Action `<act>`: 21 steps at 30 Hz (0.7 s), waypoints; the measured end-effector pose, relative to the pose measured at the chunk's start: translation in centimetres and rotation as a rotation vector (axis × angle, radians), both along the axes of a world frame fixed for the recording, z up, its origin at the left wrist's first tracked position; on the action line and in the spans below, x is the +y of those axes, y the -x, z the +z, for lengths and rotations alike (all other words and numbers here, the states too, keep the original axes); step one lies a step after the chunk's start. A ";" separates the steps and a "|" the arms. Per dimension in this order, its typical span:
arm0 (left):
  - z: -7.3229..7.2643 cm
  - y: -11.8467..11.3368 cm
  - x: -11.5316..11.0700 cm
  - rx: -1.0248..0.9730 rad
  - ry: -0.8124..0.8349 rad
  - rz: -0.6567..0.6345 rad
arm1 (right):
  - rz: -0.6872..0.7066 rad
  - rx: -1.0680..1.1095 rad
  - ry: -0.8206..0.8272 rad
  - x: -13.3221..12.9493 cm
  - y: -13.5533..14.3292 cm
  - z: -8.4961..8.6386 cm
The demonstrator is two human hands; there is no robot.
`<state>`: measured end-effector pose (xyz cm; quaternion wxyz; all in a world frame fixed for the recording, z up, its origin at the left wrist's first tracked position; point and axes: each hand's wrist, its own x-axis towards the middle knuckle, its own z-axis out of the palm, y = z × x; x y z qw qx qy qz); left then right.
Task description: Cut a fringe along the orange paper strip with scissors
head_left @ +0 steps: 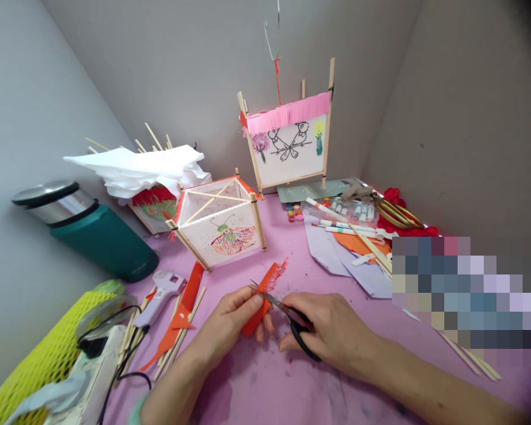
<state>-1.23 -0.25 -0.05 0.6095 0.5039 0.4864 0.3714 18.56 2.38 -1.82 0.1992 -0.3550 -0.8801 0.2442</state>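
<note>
My left hand (243,313) pinches a strip of red-orange paper (253,321) low over the table. The strip's far end is cut into a fine fringe. In my right hand (330,327) is a pair of scissors with black handles (298,330); the blades lie across the paper beside my left thumb. Just beyond my hands stands a paper lantern (228,233) on a stick frame, with an insect drawn on its front panel. Some red paper scraps (186,307) lie left of my left hand among thin wooden sticks.
A lilac glue gun (161,295), a power strip (100,378) and a green bottle (104,236) are at left. Behind hangs a lantern with birds (292,153). Markers (349,227), lavender paper (331,254) and brass-coloured scissors (398,212) lie at right.
</note>
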 end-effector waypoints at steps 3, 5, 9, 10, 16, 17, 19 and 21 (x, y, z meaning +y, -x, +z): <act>0.0 0.0 0.1 -0.029 -0.021 0.027 | -0.017 0.001 0.003 0.0 0.0 0.2; 0.0 0.1 0.2 -0.021 -0.036 0.051 | -0.012 0.002 0.010 0.0 0.0 0.3; -0.1 0.2 0.3 -0.009 -0.035 0.089 | -0.002 -0.001 0.014 0.2 0.0 0.6; -0.1 0.2 0.3 -0.007 -0.036 0.096 | -0.003 -0.007 0.013 0.2 0.0 0.6; -0.1 0.0 0.3 0.021 -0.057 0.104 | 0.003 0.008 0.003 0.0 0.0 0.4; -0.1 0.0 0.3 0.028 -0.065 0.102 | 0.000 0.010 0.004 0.0 0.0 0.3; -0.1 0.0 0.3 0.036 -0.079 0.097 | -0.004 0.013 0.009 -0.1 0.1 0.2; -0.2 0.0 0.3 0.039 -0.083 0.094 | -0.007 0.020 0.014 -0.1 0.1 0.1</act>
